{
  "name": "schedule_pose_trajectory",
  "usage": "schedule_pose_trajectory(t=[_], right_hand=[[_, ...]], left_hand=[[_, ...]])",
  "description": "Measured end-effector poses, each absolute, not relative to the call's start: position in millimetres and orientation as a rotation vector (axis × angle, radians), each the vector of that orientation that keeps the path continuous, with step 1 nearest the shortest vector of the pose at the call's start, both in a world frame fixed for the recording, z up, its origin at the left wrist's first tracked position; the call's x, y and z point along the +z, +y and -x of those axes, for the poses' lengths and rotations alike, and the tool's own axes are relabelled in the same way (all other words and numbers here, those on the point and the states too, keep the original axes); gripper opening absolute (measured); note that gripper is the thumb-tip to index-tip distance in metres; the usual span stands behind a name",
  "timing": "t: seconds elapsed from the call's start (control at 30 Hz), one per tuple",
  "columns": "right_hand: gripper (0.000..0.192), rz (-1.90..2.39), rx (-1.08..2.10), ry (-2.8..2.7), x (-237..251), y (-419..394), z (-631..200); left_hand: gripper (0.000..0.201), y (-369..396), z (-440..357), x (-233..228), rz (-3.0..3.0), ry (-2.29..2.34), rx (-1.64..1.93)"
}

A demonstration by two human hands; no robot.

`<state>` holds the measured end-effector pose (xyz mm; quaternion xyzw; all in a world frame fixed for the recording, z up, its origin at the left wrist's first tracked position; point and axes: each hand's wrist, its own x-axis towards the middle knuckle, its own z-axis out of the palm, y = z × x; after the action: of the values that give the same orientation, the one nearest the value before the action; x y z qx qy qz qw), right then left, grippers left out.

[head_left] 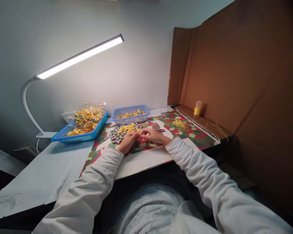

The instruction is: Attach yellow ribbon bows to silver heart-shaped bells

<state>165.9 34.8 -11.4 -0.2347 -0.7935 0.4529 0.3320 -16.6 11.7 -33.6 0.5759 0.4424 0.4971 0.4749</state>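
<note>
Entry, head view. Landmark: the mat (197, 138), a red-green patterned sheet on the white counter (39, 172).

- Left hand (127, 142): rested on the mat's near-left part, fingers curled inward and meeting the right hand; whether they pinched anything could not be told.
- Right hand (151, 135): lay on the mat's middle, fingertips pressed to those of the left hand. Something small seemed held between the two, too small to make out.
- Red tool (159, 130): lay on the mat just beyond the right hand, not held.
- Bells (116, 135): a loose heap of small silvery pieces at the mat's far-left part, just beyond the left hand, mixed with yellow bits.
- Small basket (130, 114): blue, at the mat's far edge, holding yellow pieces.
- Large basket (80, 129): blue, left of the mat, filled with yellow pieces and a clear bag.
- Yellow threads (178, 123): a small tuft on the mat's far-right part.
- Spool (197, 108): yellow, upright, right of the mat against the cardboard (234, 81).
- Lamp (80, 57): lit, above the mat's left side.

Progress, judged: a good heap of bells lay unsorted and both baskets held stock, so much seemed left.
</note>
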Motion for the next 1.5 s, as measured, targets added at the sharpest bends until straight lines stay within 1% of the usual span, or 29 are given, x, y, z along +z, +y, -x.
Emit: schedule_pose_trajectory(t=[0.1, 0.23, 0.3, 0.4, 0.53, 0.6, 0.7, 0.8, 0.93, 1.07, 1.23, 1.5], right_hand=[[0.016, 0.565, 1.147, -2.114, -15, 36, -164], [0.017, 0.546, 0.966, -2.102, -16, 35, -163], [0.020, 0.567, 0.873, -2.081, -14, 33, -164], [0.025, 0.575, 0.819, -2.069, -12, 32, -164], [0.027, 0.566, 0.809, -2.064, -12, 33, -164], [0.025, 0.568, 0.808, -2.066, -14, 34, -164], [0.019, 0.594, 0.807, -2.069, -15, 36, -164], [0.012, 0.605, 0.835, -2.083, -16, 36, -164], [0.007, 0.597, 0.909, -2.077, -15, 35, -163], [0.008, 0.612, 0.960, -2.047, -14, 34, -163], [0.009, 0.598, 0.991, -2.038, -14, 34, -162], [0.012, 0.566, 0.899, -2.060, -17, 34, -162]], left_hand=[[0.023, 11, 16, -31, -1.524, 1.048, 1.285], [0.026, 7, 14, -24, -1.557, 1.096, 1.392], [0.026, 6, 13, -21, -1.587, 1.111, 1.404], [0.028, 3, 11, -18, -1.613, 1.103, 1.390], [0.030, 1, 10, -16, -1.639, 1.067, 1.347], [0.028, -1, 10, -16, -1.618, 1.044, 1.308], [0.023, 0, 10, -19, -1.547, 1.014, 1.248], [0.024, 2, 12, -22, -1.516, 0.987, 1.189], [0.025, 3, 12, -23, -1.447, 0.938, 1.148], [0.019, -2, 9, -19, -1.310, 0.885, 1.115], [0.017, -6, 5, -10, -1.203, 0.853, 1.090], [0.010, -6, 5, -6, -1.130, 0.749, 1.053]])
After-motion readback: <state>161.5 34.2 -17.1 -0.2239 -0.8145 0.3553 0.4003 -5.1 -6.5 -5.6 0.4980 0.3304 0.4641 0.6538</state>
